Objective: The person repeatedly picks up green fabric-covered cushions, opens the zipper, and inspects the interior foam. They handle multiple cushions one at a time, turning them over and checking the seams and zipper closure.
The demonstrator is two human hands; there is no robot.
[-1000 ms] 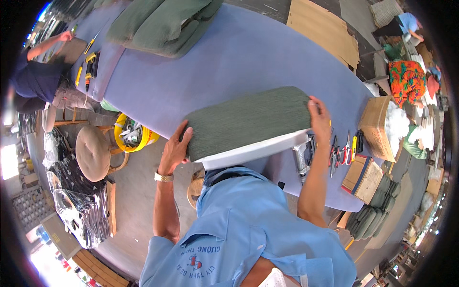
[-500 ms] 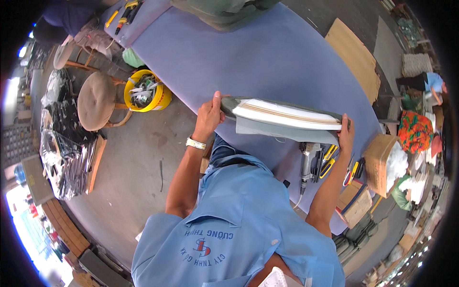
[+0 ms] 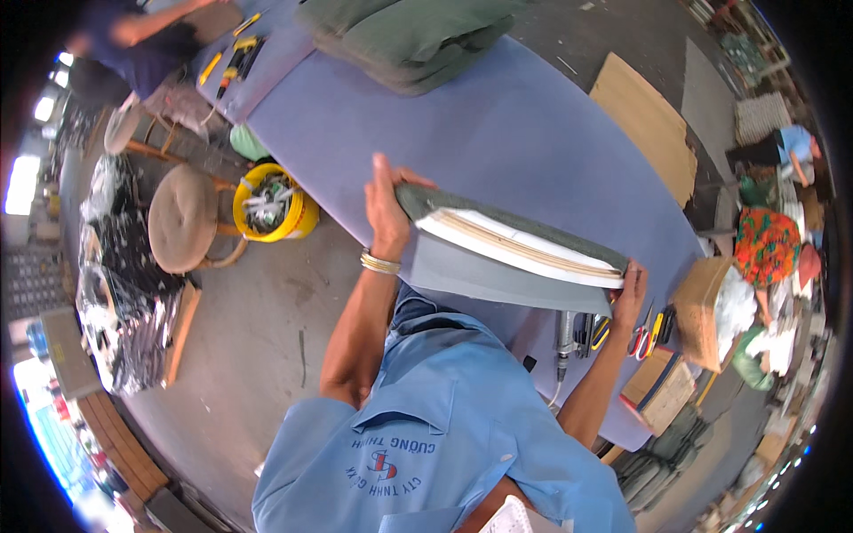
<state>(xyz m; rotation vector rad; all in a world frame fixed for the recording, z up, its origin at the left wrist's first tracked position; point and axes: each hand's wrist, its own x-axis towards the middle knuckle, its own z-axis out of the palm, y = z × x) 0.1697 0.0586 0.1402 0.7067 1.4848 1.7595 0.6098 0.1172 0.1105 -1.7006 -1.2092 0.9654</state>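
Observation:
Between my hands, above the table, is an upholstered seat pad (image 3: 520, 229) with dark green fabric, white foam and a curved wooden layer along its exposed edge. Grey lining cloth (image 3: 489, 277) hangs from its near side. My left hand (image 3: 389, 213) holds the left end, some fingers over the green cover and one pointing up. Around the lower right end, my right hand (image 3: 629, 298) is closed. The pad slopes down to the right, and its underside is hidden. Below the right end lies a staple gun (image 3: 566, 342), partly covered by the cloth.
Folded green fabric (image 3: 409, 44) lies at the table's far edge. Cutters and scissors (image 3: 647, 339) lie at right, near a cardboard box (image 3: 702, 311). A yellow bucket of scraps (image 3: 302, 218) and a round stool (image 3: 184, 218) stand left. A co-worker (image 3: 147, 40) is at upper left.
The pad has tilted, its right end coming down and nearer to me. More of its green top shows. My left hand has shifted its fingers over the left end.

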